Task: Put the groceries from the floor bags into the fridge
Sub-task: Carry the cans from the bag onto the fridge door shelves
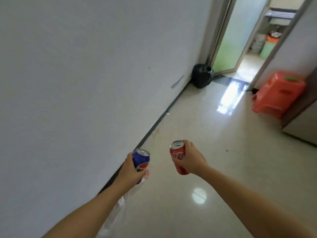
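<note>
The L hand (pixel 131 170) has its fingers curled round a blue can (pixel 141 161); the R hand (pixel 190 160) has its fingers wrapped round a red can (pixel 178 156). Both cans are upright, held over the floor, apart from each other w/ open air between. A thin clear plastic bag (pixel 118 208) hangs below the L hand, near the wall (pixel 85 74). The dark baseboard (pixel 154 127) runs along the wall on the left side. The glossy tiled floor (pixel 205 127) gives free room ahead, up to an open doorway (pixel 240 48). A black bag (pixel 201 76) sits in the corner beside the door frame. An orange stool (pixel 279 93) stands at right, next to a grey cabinet edge (pixel 301 124).
</note>
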A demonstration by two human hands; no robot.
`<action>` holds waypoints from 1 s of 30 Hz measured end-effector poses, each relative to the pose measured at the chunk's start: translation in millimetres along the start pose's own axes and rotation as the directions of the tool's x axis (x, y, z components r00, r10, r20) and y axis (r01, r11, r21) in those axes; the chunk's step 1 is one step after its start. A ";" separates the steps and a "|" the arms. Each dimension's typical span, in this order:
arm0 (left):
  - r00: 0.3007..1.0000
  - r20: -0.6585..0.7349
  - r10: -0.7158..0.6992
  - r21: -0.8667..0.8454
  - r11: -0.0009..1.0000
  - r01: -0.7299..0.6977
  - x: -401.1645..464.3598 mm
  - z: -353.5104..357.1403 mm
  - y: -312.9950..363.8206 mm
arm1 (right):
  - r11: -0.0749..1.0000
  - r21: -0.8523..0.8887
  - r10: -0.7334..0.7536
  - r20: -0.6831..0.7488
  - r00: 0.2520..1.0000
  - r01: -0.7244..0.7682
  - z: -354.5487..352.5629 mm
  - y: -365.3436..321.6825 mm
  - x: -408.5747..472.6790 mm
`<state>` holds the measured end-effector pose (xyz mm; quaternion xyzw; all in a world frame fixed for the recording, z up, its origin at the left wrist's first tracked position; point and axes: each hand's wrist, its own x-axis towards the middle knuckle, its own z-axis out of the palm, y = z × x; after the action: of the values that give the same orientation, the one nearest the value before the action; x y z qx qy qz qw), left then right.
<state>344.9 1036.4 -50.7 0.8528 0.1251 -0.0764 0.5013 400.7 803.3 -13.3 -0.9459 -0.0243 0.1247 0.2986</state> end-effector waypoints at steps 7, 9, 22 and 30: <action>0.932 0.232 0.279 -0.022 0.959 -0.282 8.7 187.1 176.5 | 0.981 0.104 0.190 -0.304 0.933 -0.166 -169.8 171.0 -79.8; 0.900 0.277 0.336 -0.076 0.942 -0.328 -3.7 251.9 228.1 | 0.971 0.124 0.235 -0.373 0.897 -0.203 -213.8 224.7 -107.0; 0.732 0.469 0.494 -0.200 0.867 -0.456 -24.7 534.4 459.6 | 0.921 0.269 0.389 -0.616 0.685 -0.281 -427.3 465.5 -165.4; 0.566 0.498 0.657 -0.283 0.740 -0.610 49.2 671.5 615.1 | 0.903 0.312 0.428 -0.693 0.581 -0.294 -558.7 564.8 -114.1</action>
<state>567.1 169.5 124.6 0.7560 -0.3413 -0.1369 0.5415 414.1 13.9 131.2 -0.8690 0.3041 -0.2145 0.3260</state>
